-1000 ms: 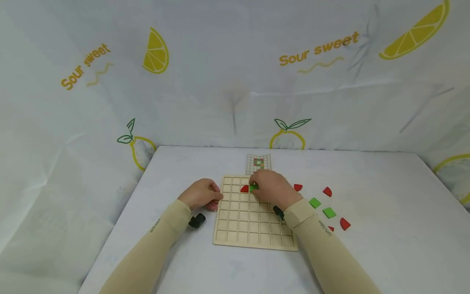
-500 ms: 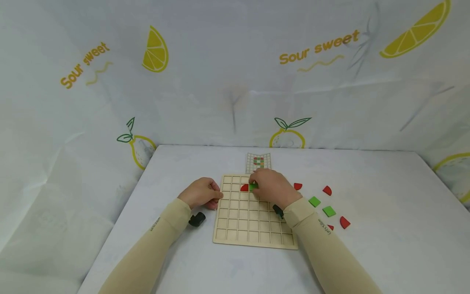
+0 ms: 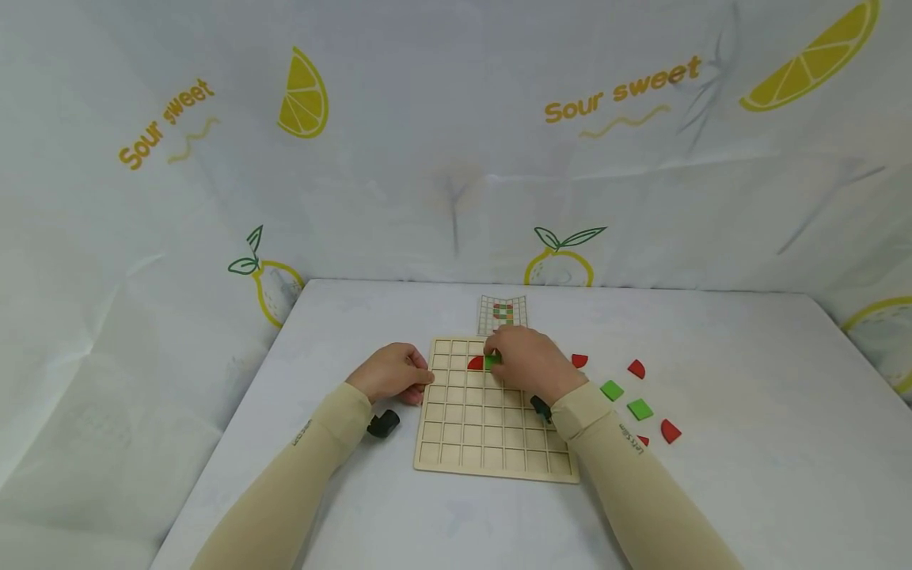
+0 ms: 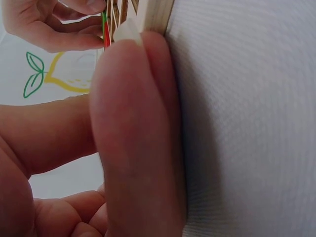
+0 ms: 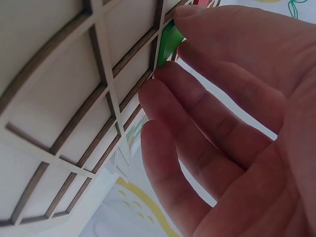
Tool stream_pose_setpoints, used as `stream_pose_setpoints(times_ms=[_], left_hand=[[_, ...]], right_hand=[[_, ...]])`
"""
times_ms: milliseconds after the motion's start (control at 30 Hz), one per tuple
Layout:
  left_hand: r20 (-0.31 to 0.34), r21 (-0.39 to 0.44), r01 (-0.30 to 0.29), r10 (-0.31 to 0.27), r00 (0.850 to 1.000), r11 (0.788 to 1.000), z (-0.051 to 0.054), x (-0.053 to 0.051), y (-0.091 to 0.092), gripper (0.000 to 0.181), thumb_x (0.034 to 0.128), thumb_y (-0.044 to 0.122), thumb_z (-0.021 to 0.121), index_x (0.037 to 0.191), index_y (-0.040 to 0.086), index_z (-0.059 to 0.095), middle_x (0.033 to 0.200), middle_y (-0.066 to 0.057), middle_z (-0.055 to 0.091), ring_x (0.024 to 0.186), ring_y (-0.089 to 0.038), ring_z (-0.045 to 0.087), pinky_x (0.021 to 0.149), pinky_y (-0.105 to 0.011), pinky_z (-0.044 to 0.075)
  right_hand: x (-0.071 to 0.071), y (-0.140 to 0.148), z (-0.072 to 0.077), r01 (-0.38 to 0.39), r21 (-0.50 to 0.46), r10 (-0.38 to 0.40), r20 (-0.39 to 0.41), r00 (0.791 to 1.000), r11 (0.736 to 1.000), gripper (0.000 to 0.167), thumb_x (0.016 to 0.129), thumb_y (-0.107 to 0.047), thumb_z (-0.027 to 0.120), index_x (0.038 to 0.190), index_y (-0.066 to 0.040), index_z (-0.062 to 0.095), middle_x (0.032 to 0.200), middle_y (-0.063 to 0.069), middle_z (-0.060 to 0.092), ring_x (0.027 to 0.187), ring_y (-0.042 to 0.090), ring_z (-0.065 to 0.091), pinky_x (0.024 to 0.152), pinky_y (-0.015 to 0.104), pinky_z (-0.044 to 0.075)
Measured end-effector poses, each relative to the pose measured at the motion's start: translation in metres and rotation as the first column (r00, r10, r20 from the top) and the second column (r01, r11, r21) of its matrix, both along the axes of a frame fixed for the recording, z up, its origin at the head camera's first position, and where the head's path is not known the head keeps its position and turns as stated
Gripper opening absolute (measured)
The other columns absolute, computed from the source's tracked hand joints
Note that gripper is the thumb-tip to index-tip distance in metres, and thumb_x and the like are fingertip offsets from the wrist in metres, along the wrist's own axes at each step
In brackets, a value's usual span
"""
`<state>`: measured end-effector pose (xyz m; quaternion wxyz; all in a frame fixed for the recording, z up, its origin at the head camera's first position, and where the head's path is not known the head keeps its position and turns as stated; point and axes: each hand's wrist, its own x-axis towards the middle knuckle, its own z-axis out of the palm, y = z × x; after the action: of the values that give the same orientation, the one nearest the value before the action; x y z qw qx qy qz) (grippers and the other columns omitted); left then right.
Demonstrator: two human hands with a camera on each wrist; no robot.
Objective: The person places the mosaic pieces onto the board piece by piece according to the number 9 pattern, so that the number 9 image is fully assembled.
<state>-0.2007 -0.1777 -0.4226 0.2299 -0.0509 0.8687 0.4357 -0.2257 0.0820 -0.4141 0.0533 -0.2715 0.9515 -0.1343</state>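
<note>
A wooden grid board (image 3: 492,435) lies on the table, cut into rows of square cells. My left hand (image 3: 392,374) holds its left edge with thumb and finger; the left wrist view shows the thumb (image 4: 128,113) up close against the board's side. Over the upper part of the board, my right hand (image 3: 530,364) has thumb and fingertips at a green square tile (image 3: 490,362), pinching it at a cell. That green tile (image 5: 169,44) is partly covered by the thumb in the right wrist view. Directly left of it sits a red quarter-circle tile (image 3: 475,364) in a cell.
Behind the board stands a creased pattern card (image 3: 503,313) with a small coloured grid. To the right lie loose tiles: green squares (image 3: 640,409) and several red quarter-circles (image 3: 670,431), one partly hidden by the right sleeve. A black device (image 3: 383,424) sits under the left wrist.
</note>
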Motion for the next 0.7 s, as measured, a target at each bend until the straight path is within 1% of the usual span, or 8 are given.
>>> stream_pose_setpoints(times_ms=[300,500,700], left_hand=[[0.003,0.001,-0.001,0.001,1.000,1.000,-0.0012,-0.0016,0.0007,0.019,0.0982,0.018,0.080,0.106,0.007,0.066,0.080,-0.006,0.074,0.064,-0.011,0.071,0.067,-0.024,0.060],[0.008,-0.003,0.000,0.000,1.000,1.000,-0.0023,-0.0030,0.0022,0.019,0.0987,0.017,0.079,0.107,0.006,0.066,0.081,-0.006,0.074,0.064,-0.011,0.070,0.066,-0.023,0.060],[0.007,-0.027,0.003,-0.003,1.000,1.000,-0.0029,-0.0027,0.0005,0.019,0.0989,0.018,0.079,0.107,0.006,0.067,0.084,-0.006,0.074,0.065,-0.012,0.071,0.067,-0.024,0.059]], right_hand=[[0.0014,0.0006,0.0003,-0.001,0.000,0.001,0.001,1.000,1.000,0.018,0.098,-0.014,0.078,0.116,-0.012,0.080,0.112,0.002,0.074,0.095,0.018,0.068,0.085,0.040,0.062],[0.0032,0.0004,0.0014,0.018,-0.003,-0.018,0.017,1.000,1.000,0.022,0.098,-0.012,0.077,0.119,-0.013,0.080,0.115,0.001,0.074,0.100,0.020,0.069,0.090,0.041,0.062],[0.0025,0.0020,0.0041,-0.010,-0.012,0.011,0.012,1.000,1.000,0.020,0.098,-0.012,0.076,0.118,-0.012,0.080,0.115,0.003,0.076,0.103,0.021,0.070,0.091,0.042,0.062]])
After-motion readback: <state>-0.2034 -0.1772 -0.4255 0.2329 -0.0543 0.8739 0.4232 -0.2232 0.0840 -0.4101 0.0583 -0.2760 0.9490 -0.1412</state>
